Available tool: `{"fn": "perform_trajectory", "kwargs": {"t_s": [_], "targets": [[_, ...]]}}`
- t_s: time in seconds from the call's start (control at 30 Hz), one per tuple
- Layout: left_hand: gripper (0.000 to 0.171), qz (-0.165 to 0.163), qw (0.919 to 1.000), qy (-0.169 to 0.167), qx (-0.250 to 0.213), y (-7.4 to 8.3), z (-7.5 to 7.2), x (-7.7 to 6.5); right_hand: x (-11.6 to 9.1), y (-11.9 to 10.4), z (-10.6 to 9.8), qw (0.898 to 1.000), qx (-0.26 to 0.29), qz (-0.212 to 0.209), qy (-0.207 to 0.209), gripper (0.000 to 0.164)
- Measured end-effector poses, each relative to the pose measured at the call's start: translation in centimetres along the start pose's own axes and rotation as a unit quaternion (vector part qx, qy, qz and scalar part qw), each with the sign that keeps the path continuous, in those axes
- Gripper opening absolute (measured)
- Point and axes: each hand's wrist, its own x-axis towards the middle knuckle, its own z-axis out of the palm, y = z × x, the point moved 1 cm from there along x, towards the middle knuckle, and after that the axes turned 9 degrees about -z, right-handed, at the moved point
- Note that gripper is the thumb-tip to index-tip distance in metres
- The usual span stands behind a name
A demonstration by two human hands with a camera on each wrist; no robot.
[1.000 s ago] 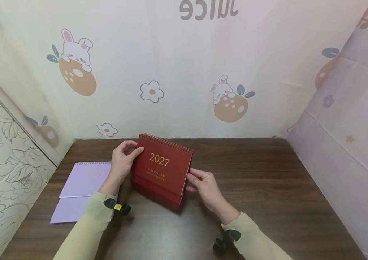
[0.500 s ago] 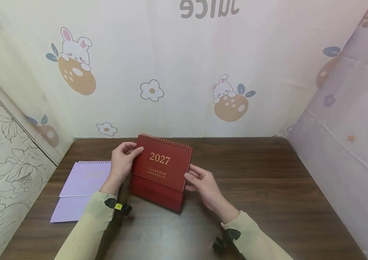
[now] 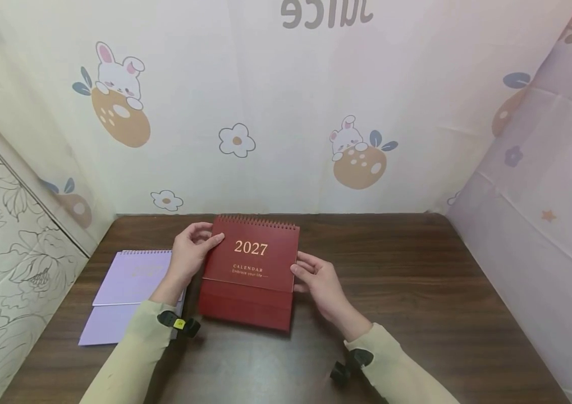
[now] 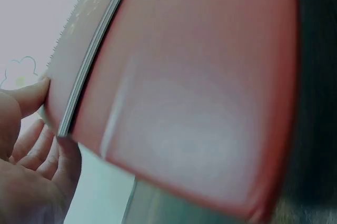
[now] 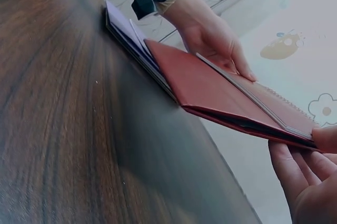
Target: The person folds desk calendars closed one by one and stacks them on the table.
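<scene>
A red spiral-bound desk calendar [image 3: 250,258] with "2027" in gold faces up between the two hands, its spiral toward the wall. My left hand [image 3: 188,251] grips its upper left edge, thumb on the cover and fingers behind. At the right edge, my right hand [image 3: 322,283] pinches it with the thumb in front and fingers underneath. In the right wrist view the red calendar [image 5: 226,90] looks nearly flat, its base folded close beneath the pages. The left wrist view shows the red base flap [image 4: 195,87] large, below the page stack.
A purple spiral calendar [image 3: 119,297] lies on the left of the brown wooden table [image 3: 392,292], partly covered by my left forearm. A printed cloth wall [image 3: 286,112] rises behind the table's far edge. Each wrist carries a black strap with a small camera.
The red calendar has turned to face more squarely, and its tent-like base has folded flatter. Both hands keep their hold and have shifted only slightly.
</scene>
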Motion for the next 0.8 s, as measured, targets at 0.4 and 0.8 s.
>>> {"fn": "perform_trajectory", "kwargs": {"t_s": [0.4,0.8], "targets": [[0.058,0.0,0.9928,-0.041,0.113,-1.3,-0.5,0.0,0.8,1.2,-0.4,0.998,-0.06,0.022,0.001,0.043],[0.061,-0.035,0.9837,-0.085,0.155,-2.5,-0.3,0.3,1.7,3.2,-0.7,0.993,-0.11,0.035,-0.012,0.042]]}}
